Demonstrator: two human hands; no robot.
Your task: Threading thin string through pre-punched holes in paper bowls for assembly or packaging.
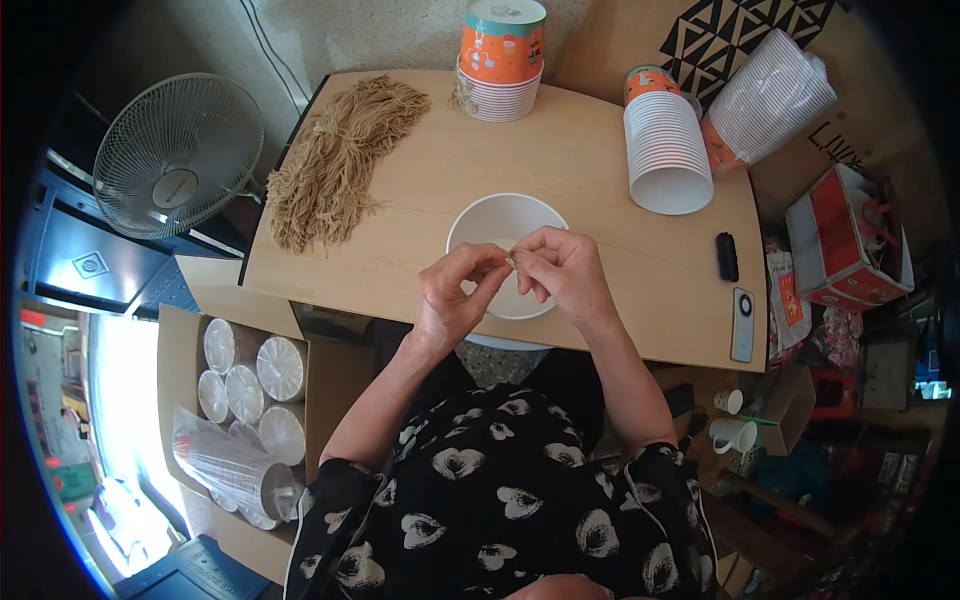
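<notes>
My left hand (455,290) and my right hand (568,272) meet above a white paper bowl (482,222). Thumb and forefinger of each are pinched together on a small tan bit (512,259), which is mostly hidden by the fingertips; its kind cannot be made out. The bowl lies near the front edge of the table (590,275), its white inside showing behind my hands. To the left on the table lies a loose heap of tan strings (340,165).
Stacked orange-printed paper buckets (503,55) stand at the back. At the right are a lying bucket stack (668,150), a plastic-wrapped stack (770,95), a black object (727,258) and a phone (742,325). A fan (180,155) and a carton of wrapped stacks (330,385) are on the left.
</notes>
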